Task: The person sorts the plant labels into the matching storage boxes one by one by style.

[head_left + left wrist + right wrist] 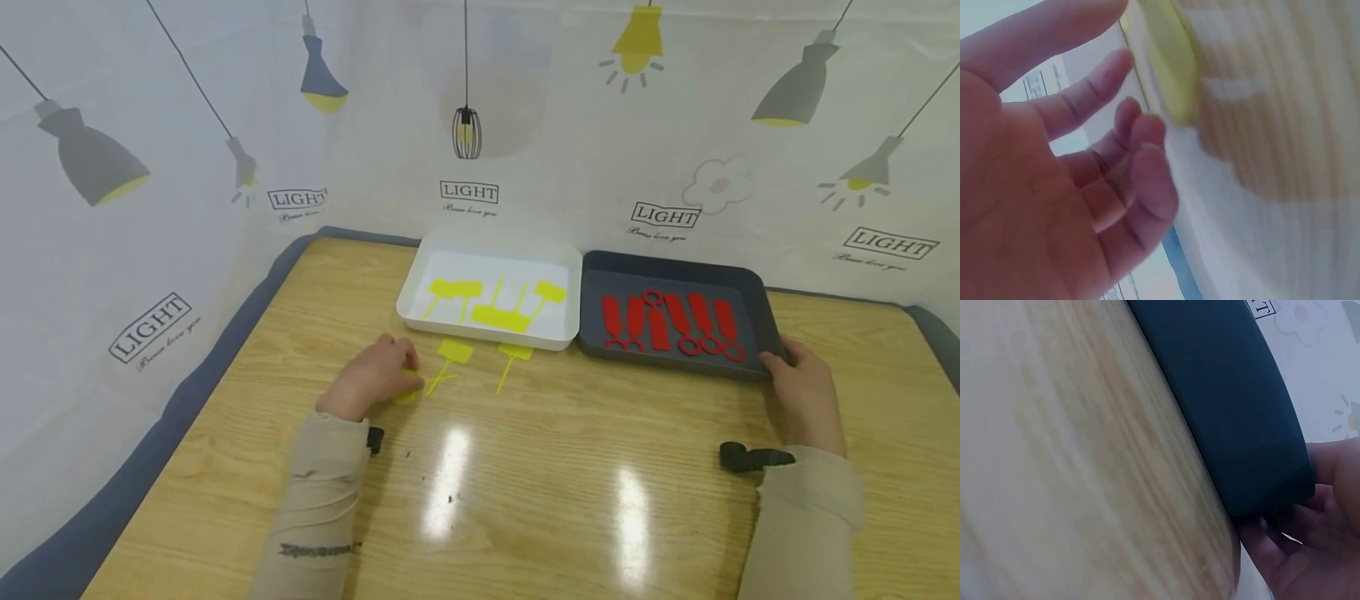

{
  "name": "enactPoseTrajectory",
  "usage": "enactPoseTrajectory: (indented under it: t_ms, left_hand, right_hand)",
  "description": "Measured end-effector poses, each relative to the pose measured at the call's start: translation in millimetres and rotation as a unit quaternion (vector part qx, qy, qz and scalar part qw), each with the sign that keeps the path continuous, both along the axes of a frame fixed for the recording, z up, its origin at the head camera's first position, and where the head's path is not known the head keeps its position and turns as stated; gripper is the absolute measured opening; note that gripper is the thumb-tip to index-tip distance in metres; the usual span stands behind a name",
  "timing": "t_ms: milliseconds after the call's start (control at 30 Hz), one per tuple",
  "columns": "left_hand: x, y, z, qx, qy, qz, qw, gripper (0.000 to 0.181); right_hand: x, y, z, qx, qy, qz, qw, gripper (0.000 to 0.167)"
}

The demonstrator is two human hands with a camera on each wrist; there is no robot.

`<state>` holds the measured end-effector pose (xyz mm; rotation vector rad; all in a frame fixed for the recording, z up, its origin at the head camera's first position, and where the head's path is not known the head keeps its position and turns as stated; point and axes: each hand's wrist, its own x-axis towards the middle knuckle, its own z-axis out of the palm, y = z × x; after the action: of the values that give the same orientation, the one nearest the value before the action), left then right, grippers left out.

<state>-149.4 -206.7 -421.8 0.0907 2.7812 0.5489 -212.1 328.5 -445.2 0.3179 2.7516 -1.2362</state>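
My left hand (375,377) is low over the table, its fingers loosely bent beside a yellow tag (408,393). In the left wrist view that yellow tag (1174,65) lies just past the fingertips, and no grip on it shows. Two more yellow flag-shaped tags with thin stems, one a yellow tag (453,351), lie in front of the white tray (487,333). Several similar tags are inside that tray. My right hand (812,392) grips the near right corner of the dark grey tray (675,363); the right wrist view shows the thumb at its side and fingers beneath.
Several red tags with ring ends, such as a red tag (660,329), lie in the dark tray. Both trays stand side by side near the back of the wooden table (540,475). Behind hangs a printed white cloth (540,75).
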Motion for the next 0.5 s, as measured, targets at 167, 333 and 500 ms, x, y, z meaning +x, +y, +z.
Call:
enactPoseTrajectory:
  t_ms: [167,333,500]
  left_hand:
    - [0.6,20.0,1.5,0.007,0.025,-0.024,0.9994,0.022]
    - [2.7,31.6,2.6,-0.024,0.034,-0.016,0.9990,0.020]
    - [3.9,36.6,2.9,-0.063,0.058,0.000,0.9963,0.005]
  right_hand:
    - [-0.3,-0.7,-1.8,0.002,-0.003,-0.003,1.0000,0.066]
    - [-0.8,-0.2,-2.0,-0.001,-0.001,-0.003,1.0000,0.065]
    - [-1.4,-0.3,-2.2,-0.023,-0.001,-0.012,0.9997,0.065]
